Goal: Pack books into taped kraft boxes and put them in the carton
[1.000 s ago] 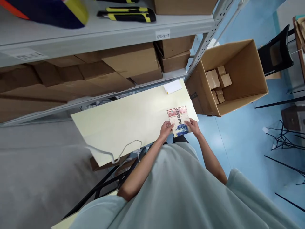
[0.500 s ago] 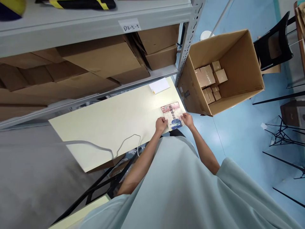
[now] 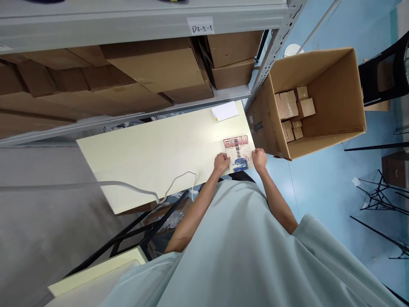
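A thin book [image 3: 238, 150] with a pale, colourful cover, dark vertical characters, a red band and a blue drawing lies near the right front corner of the cream tabletop [image 3: 159, 153]. My left hand [image 3: 221, 163] is closed at the book's left edge, thumb by the cover. At the right edge, my right hand [image 3: 259, 160] is curled with its fingers pinched against the book's side; the fingertips are partly hidden. Behind the book lies a white pad [image 3: 225, 111] with a small yellow mark.
A large open cardboard box [image 3: 335, 102] holding several small cartons stands right of the table. Metal shelving [image 3: 143, 17] with brown boxes [image 3: 156, 64] runs behind. A grey cable [image 3: 124, 184] crosses the table's left front. A black chair [image 3: 388, 70] is at far right.
The camera view has shifted, so the table and box sit further right in the picture. My right hand's fingers have curled in more, from lying over the cover to its right edge.
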Action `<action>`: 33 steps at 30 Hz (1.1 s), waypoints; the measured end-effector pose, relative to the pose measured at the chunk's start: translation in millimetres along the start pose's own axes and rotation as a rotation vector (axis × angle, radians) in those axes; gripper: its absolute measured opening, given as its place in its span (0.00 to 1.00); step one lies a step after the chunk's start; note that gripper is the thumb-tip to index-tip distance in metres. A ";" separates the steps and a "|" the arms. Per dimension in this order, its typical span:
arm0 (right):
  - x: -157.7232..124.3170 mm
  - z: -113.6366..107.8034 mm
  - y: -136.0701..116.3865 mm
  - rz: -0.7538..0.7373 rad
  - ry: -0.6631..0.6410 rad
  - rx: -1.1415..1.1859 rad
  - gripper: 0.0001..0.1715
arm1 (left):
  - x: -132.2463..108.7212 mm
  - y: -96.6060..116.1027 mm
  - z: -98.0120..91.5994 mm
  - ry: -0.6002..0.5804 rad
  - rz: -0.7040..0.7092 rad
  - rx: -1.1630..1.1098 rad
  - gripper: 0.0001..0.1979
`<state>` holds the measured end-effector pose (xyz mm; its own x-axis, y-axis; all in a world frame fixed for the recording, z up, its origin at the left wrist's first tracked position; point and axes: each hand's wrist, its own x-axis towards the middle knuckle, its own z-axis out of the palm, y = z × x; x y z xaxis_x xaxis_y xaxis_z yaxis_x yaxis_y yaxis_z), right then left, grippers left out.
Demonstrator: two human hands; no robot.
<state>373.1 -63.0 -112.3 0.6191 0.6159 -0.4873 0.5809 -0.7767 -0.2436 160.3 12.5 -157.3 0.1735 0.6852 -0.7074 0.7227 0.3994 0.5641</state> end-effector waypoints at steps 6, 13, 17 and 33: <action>3.2 2.2 -3.6 -0.017 -0.004 -0.055 0.16 | 0.2 -0.6 -5.2 -0.018 -0.050 -0.020 0.04; 7.4 -2.6 -0.4 -0.078 -0.005 -0.048 0.12 | 2.0 -4.4 -1.9 -0.020 -0.054 -0.099 0.04; 8.7 -4.7 0.9 -0.068 -0.035 0.029 0.08 | 2.2 -7.7 1.9 0.004 -0.055 -0.168 0.08; 21.6 -5.8 8.3 0.012 -0.075 0.219 0.10 | 3.2 -4.3 2.1 0.035 -0.031 -0.220 0.08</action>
<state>394.3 -55.4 -120.0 0.5791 0.6015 -0.5504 0.4404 -0.7989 -0.4097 159.2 11.6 -162.9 0.1277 0.6896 -0.7129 0.5636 0.5410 0.6242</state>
